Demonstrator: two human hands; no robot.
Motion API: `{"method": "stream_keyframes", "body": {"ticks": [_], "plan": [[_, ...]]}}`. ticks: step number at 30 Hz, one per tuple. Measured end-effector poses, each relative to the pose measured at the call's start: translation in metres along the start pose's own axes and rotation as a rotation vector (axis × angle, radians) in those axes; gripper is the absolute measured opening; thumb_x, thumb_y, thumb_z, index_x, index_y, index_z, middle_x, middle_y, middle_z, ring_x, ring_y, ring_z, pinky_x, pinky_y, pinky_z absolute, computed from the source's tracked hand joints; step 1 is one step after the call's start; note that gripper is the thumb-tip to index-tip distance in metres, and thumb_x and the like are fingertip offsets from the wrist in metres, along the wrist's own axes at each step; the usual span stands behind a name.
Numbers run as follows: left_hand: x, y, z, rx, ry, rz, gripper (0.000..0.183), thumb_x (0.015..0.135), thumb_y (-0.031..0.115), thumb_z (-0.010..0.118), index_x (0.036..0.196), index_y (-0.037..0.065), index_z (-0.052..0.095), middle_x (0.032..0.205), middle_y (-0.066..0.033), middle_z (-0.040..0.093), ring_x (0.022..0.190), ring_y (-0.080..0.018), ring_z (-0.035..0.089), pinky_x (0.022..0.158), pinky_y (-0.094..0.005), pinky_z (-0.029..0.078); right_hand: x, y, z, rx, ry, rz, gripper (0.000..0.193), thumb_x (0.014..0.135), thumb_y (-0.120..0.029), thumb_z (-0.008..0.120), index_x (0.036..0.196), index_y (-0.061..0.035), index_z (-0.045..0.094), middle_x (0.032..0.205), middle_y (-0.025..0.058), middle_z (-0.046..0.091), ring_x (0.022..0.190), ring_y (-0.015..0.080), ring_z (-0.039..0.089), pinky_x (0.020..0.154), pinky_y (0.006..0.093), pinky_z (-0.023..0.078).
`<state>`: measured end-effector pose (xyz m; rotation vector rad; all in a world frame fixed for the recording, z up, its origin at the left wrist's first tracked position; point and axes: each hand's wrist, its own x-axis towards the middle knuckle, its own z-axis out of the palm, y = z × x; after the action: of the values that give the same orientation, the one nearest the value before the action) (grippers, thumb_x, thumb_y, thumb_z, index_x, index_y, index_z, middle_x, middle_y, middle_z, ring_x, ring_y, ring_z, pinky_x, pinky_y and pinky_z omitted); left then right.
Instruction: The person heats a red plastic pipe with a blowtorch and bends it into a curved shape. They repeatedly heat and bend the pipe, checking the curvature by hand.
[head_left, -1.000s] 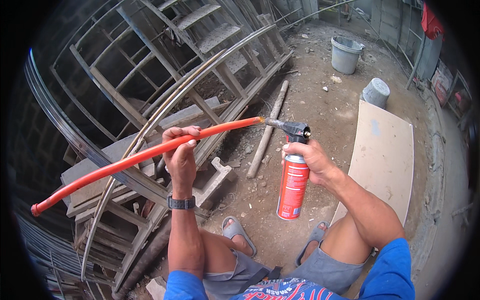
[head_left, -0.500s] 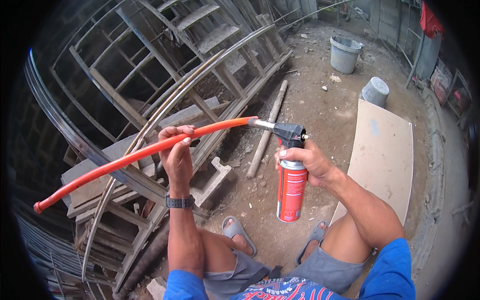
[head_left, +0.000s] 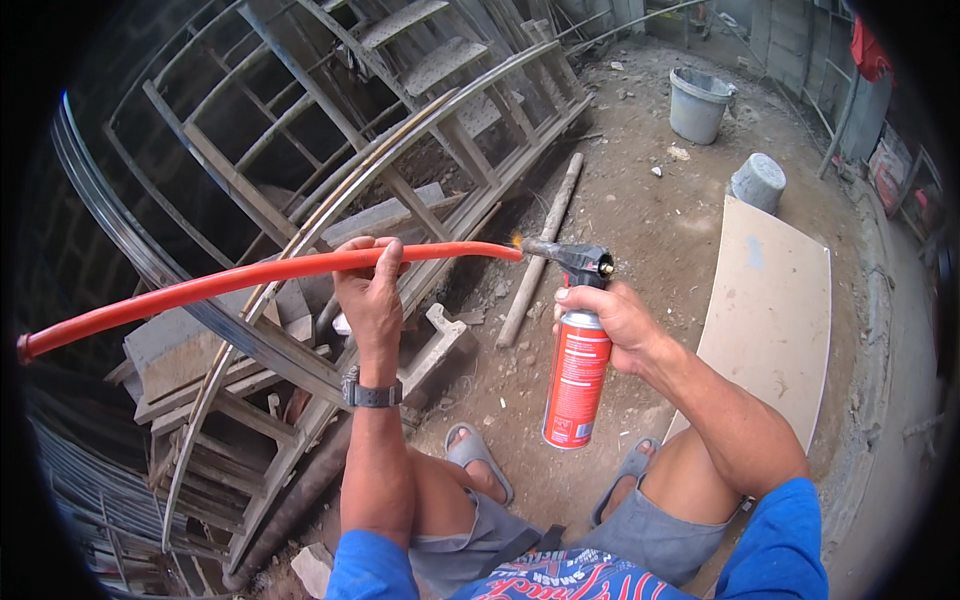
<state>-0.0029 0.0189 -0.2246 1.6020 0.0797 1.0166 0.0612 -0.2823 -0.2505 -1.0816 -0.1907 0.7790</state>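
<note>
A long orange plastic pipe [head_left: 250,275] is pinched between the thumb and fingers of my left hand [head_left: 368,290], a dark watch on that wrist. Its far-left end reaches the picture's edge; the right end droops slightly. My right hand [head_left: 620,318] is wrapped round the top of a gas torch [head_left: 577,370], a red can with a black burner head. The torch's metal nozzle [head_left: 541,248] points left, close by the pipe's right end. A small orange flame [head_left: 517,241] shows at the nozzle tip, just above the pipe end.
Wooden ladders and frames [head_left: 420,190] lean at the left, beside bent metal strips [head_left: 130,225]. A wooden pole [head_left: 545,250] lies on the dirt floor. A tan board [head_left: 770,320] is on the right, with an upturned bucket [head_left: 758,183] and an upright grey bucket [head_left: 698,105] beyond.
The pipe has shifted and tilted more level, its left end higher and farther left. The nozzle has moved from against the pipe's end to just above it, and a flame now shows.
</note>
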Motion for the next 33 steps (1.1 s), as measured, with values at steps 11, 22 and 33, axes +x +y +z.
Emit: {"method": "stream_keyframes", "body": {"ticks": [11,22,33], "plan": [[-0.009,0.0,0.007,0.147,0.089,0.103,0.034,0.092,0.015,0.086,0.11,0.006,0.06,0.094,-0.0032,0.066,0.08,-0.0096,0.065,0.071,-0.024,0.057,-0.01,0.01,0.023,0.008,-0.03,0.025,0.02,0.09,-0.019,0.076,0.095,-0.0014,0.066,0.085,0.0093,0.07,0.078,0.021,0.073,0.073,0.0401,0.061],[-0.013,0.008,0.014,0.121,0.157,0.119,0.034,0.088,0.017,0.091,0.1,0.005,0.061,0.084,0.0032,0.057,0.073,-0.0057,0.052,0.066,-0.0221,0.047,-0.012,0.025,0.026,-0.026,-0.079,0.049,0.024,0.091,-0.018,0.075,0.105,-0.0016,0.064,0.089,0.0108,0.071,0.081,0.0224,0.073,0.078,0.0416,0.062],[-0.01,0.012,0.012,0.258,0.193,0.047,0.037,0.087,0.022,0.092,0.091,0.008,0.058,0.079,0.0038,0.054,0.071,-0.0062,0.052,0.065,-0.023,0.048,-0.014,0.041,0.032,0.021,-0.086,0.13,0.024,0.092,-0.016,0.075,0.106,-0.0022,0.063,0.088,0.0095,0.07,0.082,0.0215,0.073,0.079,0.0415,0.061]]}}
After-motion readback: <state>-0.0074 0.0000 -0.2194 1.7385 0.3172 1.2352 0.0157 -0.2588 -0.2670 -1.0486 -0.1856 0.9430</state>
